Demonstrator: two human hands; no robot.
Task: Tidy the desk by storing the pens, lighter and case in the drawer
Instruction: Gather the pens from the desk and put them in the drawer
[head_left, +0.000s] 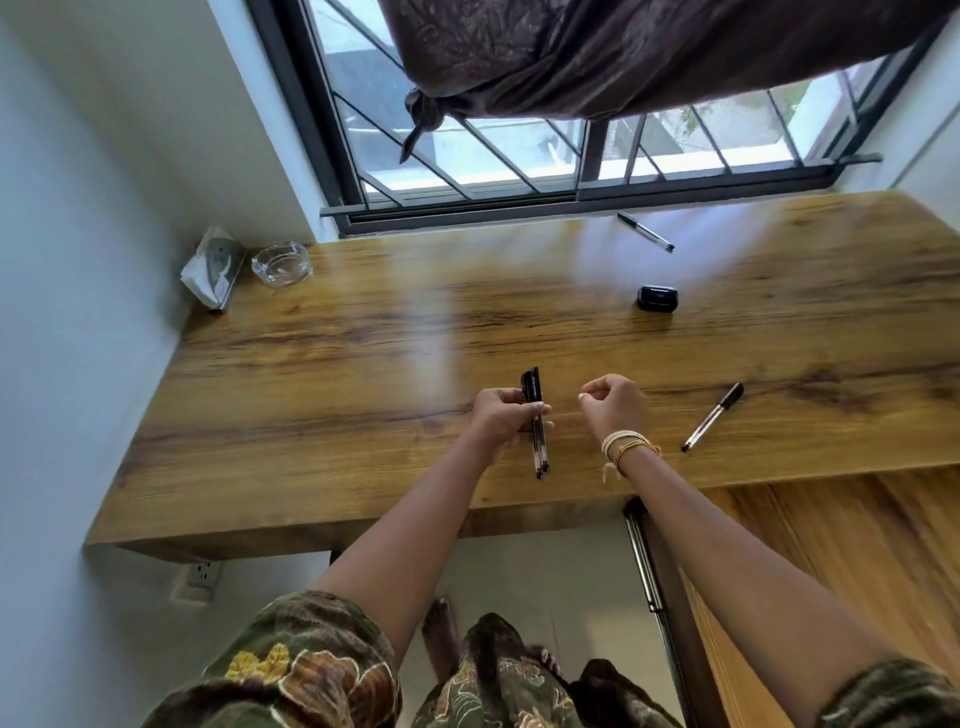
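The left hand (501, 415) gripped two clear pens with black caps (537, 436) near the front edge of the brown wooden counter (363, 332). The right hand (613, 405) was loosely curled and held nothing. Another clear black-capped pen (712, 417) lay slanted just to its right, nearest that hand.

Wood-grain desk (363, 332); black case (657, 299); black-capped pens (537, 421).

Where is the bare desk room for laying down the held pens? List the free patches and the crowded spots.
The widest bare stretch of the desk runs from the glass ashtray to the left hand holding the pens. The front-left corner is bare too. More crowded is the right half: window pen, black case, marker.
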